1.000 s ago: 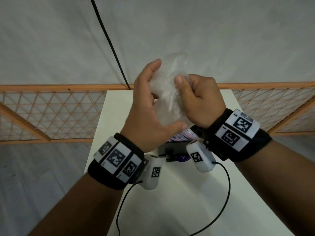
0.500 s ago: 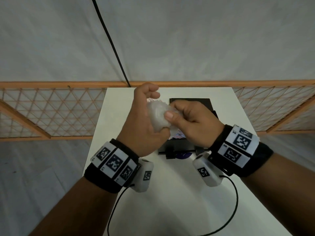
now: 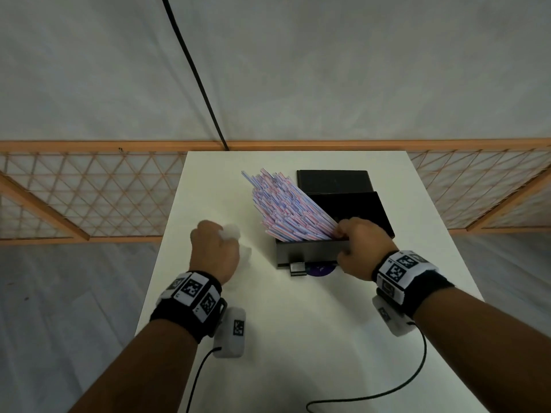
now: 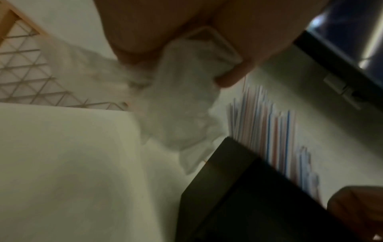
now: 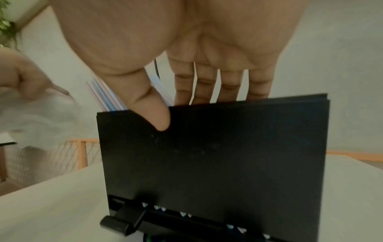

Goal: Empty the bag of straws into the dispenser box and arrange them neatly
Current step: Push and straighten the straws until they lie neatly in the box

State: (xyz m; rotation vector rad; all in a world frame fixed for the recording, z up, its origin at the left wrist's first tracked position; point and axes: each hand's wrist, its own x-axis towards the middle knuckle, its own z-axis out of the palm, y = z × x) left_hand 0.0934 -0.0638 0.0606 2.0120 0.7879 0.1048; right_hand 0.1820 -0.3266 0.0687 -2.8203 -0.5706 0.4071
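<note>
beside the box (image 3: 310, 251), left hand (image 3: 215, 251) now alone holds bag (image 3: 231, 232).

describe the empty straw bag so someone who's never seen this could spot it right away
On the white table, look left of the black dispenser box where striped straws fan out. The bag is the crumpled clear plastic gripped in the left hand, the only soft, colourless thing there.

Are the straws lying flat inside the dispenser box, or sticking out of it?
Sticking out. The straws lean as a slanted bundle, lower ends in the black dispenser box, upper ends fanning past its left side. The right hand touches them at the rim.
</note>
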